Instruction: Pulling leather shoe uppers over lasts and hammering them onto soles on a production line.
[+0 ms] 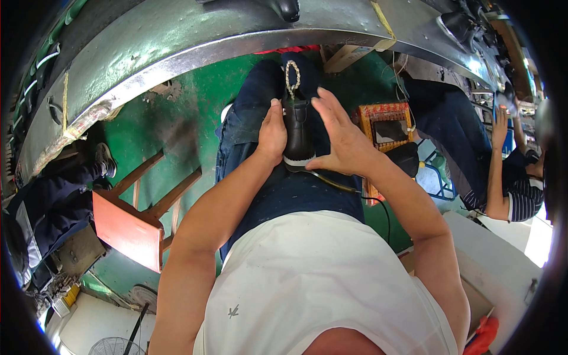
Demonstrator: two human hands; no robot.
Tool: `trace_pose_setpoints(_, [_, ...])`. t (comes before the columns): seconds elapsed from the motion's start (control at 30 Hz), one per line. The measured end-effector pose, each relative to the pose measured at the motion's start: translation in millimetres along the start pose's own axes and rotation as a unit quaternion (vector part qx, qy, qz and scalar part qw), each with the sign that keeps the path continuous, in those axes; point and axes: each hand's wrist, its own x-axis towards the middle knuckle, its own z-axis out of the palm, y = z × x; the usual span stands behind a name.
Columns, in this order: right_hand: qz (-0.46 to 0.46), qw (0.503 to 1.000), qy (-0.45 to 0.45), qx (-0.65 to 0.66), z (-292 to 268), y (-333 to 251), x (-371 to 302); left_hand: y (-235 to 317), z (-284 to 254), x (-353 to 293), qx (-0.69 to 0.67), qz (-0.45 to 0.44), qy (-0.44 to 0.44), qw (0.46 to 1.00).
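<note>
A black leather shoe [299, 127] lies lengthwise over my lap, its pale-edged end towards me. A beige braided rope loop [292, 78] stands out of its far end. My left hand [273, 133] is closed against the shoe's left side, with some fingers hidden. On the right, my right hand [342, 136] is open, its fingers spread and raised beside the shoe. Its thumb is by the pale edge, and I cannot tell whether it touches. A thin yellowish rod or tube [334, 181] joined to a dark cord runs under the right wrist.
A metal-topped bench [195, 47] curves across the far side, with a dark shoe [455, 26] on it at right. An orange stool [127, 228] lies tipped at left. An orange-framed heater-like box [387, 127] stands right of my knees. Other people sit at both sides.
</note>
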Motion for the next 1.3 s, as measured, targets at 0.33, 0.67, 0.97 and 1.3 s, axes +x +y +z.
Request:
trace_pose_setpoints(0.33, [-0.092, 0.994, 0.018, -0.060, 24.2, 1.4, 30.3, 9.6, -2.4, 8.8, -0.016, -0.042, -0.023, 0.999])
trace_pose_setpoints(0.67, [-0.069, 0.998, 0.000, 0.003, -3.0, 35.6, 33.6, 15.3, -21.0, -13.3, 0.541, 0.185, -0.120, 0.812])
trace_pose_setpoints(0.97, [-0.011, 0.998, 0.022, -0.052, 0.1, 42.6, -42.1, 35.6, -9.4, -41.6, 0.571, 0.344, -0.050, 0.744])
trace_pose_setpoints(1.3, [0.074, 0.946, -0.310, -0.061, -24.2, 57.7, -63.6, 35.1, -28.3, -18.2, 0.478, 0.022, -0.045, 0.877])
